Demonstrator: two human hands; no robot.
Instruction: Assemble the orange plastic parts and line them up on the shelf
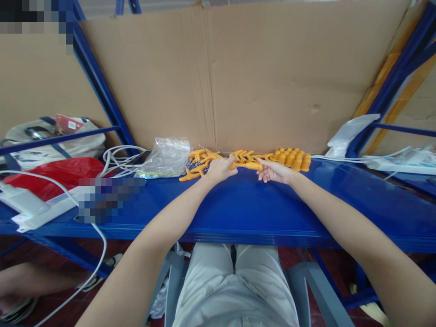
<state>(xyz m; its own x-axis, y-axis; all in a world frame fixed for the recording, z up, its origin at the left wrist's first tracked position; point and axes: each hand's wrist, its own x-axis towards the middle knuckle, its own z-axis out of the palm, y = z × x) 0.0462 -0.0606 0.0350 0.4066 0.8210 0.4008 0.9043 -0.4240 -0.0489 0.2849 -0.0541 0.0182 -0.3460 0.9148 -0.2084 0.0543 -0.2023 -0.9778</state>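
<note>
Between my two hands lies a slim yellow plastic piece (250,166), roughly level, with a thicker section toward its right end. My left hand (220,170) is closed around its left end. At the right end, the thumb and fingers of my right hand (275,172) pinch it. Branched yellow plastic parts (193,173) lie beside and behind my left hand, with small dark bits among them. More such parts (241,156) lie behind the held piece. Just past my right hand, several yellow cylindrical pieces (293,159) stand grouped together. Their exact kind is unclear.
A clear plastic bag (168,156) sits left of the parts on the blue table (252,209). Cardboard (265,77) walls off the back. Farther left are white cables (117,159), a red bag (64,175) and a power strip (51,211). Another person's leg (44,279) shows lower left.
</note>
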